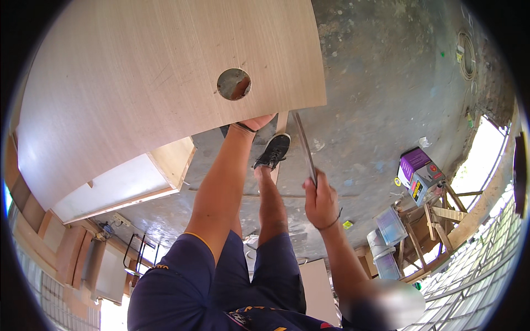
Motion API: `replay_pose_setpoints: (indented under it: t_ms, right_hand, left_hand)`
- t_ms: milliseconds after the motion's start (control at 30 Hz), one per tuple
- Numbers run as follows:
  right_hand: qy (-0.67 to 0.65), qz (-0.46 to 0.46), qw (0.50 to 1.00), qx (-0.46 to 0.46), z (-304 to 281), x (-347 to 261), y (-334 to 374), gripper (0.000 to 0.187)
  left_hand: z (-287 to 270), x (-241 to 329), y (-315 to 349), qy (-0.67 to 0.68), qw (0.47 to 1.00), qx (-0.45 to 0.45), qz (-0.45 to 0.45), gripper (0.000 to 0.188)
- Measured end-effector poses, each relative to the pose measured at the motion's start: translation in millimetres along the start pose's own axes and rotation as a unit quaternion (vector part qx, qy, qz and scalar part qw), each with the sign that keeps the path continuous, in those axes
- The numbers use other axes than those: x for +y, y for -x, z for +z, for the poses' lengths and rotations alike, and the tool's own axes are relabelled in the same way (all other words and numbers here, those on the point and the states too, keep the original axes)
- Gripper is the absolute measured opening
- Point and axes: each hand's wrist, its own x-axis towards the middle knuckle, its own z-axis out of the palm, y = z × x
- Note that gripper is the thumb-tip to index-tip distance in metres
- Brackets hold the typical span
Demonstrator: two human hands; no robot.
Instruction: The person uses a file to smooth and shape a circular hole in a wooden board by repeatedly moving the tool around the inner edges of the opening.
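A large light wood-grain board (165,60) with a round hole cut through it spreads across the upper left. At its near edge, my left hand (257,122) reaches underneath; the board hides its fingers, so their hold cannot be made out. My right hand (322,203) is closed around the lower end of a long, flat, grey file-like metal bar (305,143). The bar points up and away, its far tip close to the board's near right corner.
Below the board stands an open white-lined wooden cabinet (132,179). My black shoe (274,150) is on the stained concrete floor (381,83) beside a wooden strip. Rightward are a purple box (415,165), clear plastic containers (391,226), timber offcuts (441,226) and a coiled cable (467,55).
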Motion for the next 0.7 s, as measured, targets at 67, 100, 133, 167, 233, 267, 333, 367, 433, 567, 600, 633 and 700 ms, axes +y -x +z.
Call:
replay_pose_setpoints:
  t_ms: [67, 100, 133, 167, 233, 267, 333, 367, 433, 567, 600, 633, 700]
  right_hand:
    - [0.034, -0.06, 0.997, 0.035, -2, -11, -30, 0.031]
    - [0.059, -0.037, 0.997, 0.018, -3, -16, -41, 0.032]
    - [0.082, -0.021, 0.996, 0.002, -4, -20, -51, 0.033]
    - [0.102, -0.021, 0.995, -0.002, -4, -24, -55, 0.034]
    - [0.089, -0.036, 0.995, 0.016, 0, -33, -58, 0.034]
    - [0.085, -0.044, 0.995, 0.032, 2, -36, -58, 0.034]
    - [0.07, -0.052, 0.994, 0.06, 6, -40, -59, 0.031]
    - [0.061, -0.061, 0.994, 0.064, 7, -41, -59, 0.029]
    - [0.105, -0.014, 0.994, 0.033, 7, -42, -60, 0.03]
    - [0.098, -0.027, 0.994, 0.036, 5, -40, -62, 0.031]
    - [0.097, -0.031, 0.994, 0.038, 5, -40, -62, 0.03]
    - [0.095, -0.037, 0.994, 0.041, 5, -41, -62, 0.03]
    - [0.112, -0.02, 0.993, 0.021, 7, -44, -62, 0.03]
  left_hand:
    - [1, 0, 1, 0.004, 1.0, -0.002, -0.002, 0.043]
    - [1, 0, 1, 0.015, 1.0, -0.012, -0.008, 0.043]
    - [1, 1, 1, 0.029, 0.999, -0.027, -0.019, 0.043]
    - [2, 1, 1, 0.019, 1.0, -0.019, -0.014, 0.044]
    - [2, 1, 1, 0.004, 1.0, -0.015, -0.01, 0.044]
    - [2, 1, 1, 0.009, 1.0, -0.014, -0.012, 0.044]
    - [2, 1, 3, 0.023, 1.0, -0.008, -0.015, 0.044]
    - [2, 1, 3, 0.027, 1.0, -0.005, -0.013, 0.044]
    - [2, 1, 4, 0.029, 0.999, 0.0, -0.013, 0.045]
    - [-2, 3, 3, 0.049, 0.998, -0.016, -0.03, 0.045]
    - [-4, 4, 3, 0.056, 0.998, -0.01, -0.031, 0.045]
    - [-5, 5, 2, 0.063, 0.997, -0.009, -0.036, 0.045]
    - [-9, 5, 3, 0.055, 0.998, 0.0, -0.024, 0.045]
